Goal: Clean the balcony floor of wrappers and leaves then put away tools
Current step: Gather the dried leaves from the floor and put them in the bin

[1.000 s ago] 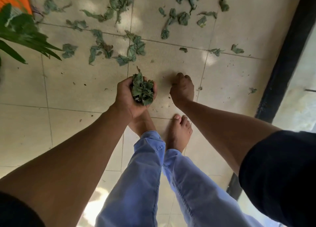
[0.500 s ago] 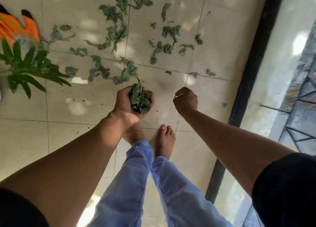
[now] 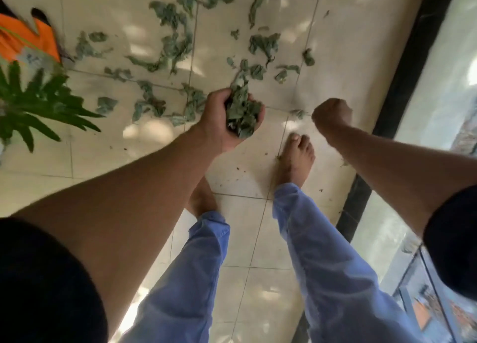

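My left hand [image 3: 215, 122] grips a thick bunch of dry green leaves [image 3: 244, 114], held palm-up above the tiled balcony floor [image 3: 154, 146]. My right hand [image 3: 331, 115] hovers beside it in a fist; nothing shows between its curled fingers, and it is motion-blurred. Several more crumpled leaves [image 3: 173, 45] lie scattered over the tiles ahead, with another cluster [image 3: 263, 43] further right. Small crumbs of leaf dot the floor near my right foot [image 3: 296, 159].
A potted plant's green fronds [image 3: 38, 102] reach in from the left, with an orange object [image 3: 28, 40] on the floor behind them. A black threshold strip [image 3: 407, 58] and a glass panel [image 3: 444, 84] bound the floor on the right.
My right hand has lifted off the floor and closed into a fist. I have risen and stepped forward with my right foot; the left hand still holds the bunch.
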Tool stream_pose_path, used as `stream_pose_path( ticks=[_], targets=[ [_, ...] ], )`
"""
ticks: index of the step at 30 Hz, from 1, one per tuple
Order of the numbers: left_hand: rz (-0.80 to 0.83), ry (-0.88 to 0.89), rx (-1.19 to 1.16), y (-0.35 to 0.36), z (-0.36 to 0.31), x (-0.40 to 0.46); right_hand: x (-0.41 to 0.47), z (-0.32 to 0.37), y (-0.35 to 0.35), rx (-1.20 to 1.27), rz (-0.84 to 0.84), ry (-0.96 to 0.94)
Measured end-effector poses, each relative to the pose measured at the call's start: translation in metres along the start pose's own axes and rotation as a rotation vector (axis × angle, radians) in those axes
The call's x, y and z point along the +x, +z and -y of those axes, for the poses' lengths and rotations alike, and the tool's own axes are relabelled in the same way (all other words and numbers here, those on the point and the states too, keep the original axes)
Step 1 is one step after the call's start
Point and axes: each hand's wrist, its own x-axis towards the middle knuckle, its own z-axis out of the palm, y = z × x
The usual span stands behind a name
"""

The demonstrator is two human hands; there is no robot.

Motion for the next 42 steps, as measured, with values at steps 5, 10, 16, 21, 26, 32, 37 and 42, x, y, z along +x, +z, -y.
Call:
stream_pose_path(
  ticks=[5,10,16,21,26,32,37,42],
  targets=[
    [-0.041,-0.011,0.000,-0.026,0.022,0.055,0.031,-0.017,0.014,-0.158,0.064,-0.117],
    [-0.101,0.018,-0.023,-0.049,0.049,0.076,0.129,-0.042,-0.018,-0.099,0.050,-0.085],
    [-0.157,0.104,-0.182,-0.069,0.053,0.085,0.125,-0.039,0.008,0.131,0.110,-0.022],
    [-0.165,0.116,-0.201,-0.064,0.050,0.089,0.099,0.009,0.044,0.225,0.168,-0.277],
    [-0.138,0.160,-0.209,-0.046,0.041,0.093,0.069,0.059,0.077,0.225,0.109,-0.510],
    [-0.123,0.210,-0.317,-0.048,0.021,0.097,0.082,0.079,0.064,0.173,0.034,-0.673],
    [-0.039,0.220,-0.347,-0.066,0.010,0.099,0.142,0.067,0.021,-0.044,-0.192,-0.511],
    [-0.054,0.252,-0.358,-0.084,0.008,0.101,0.177,0.072,-0.002,0.010,-0.004,-0.273]
  ],
)
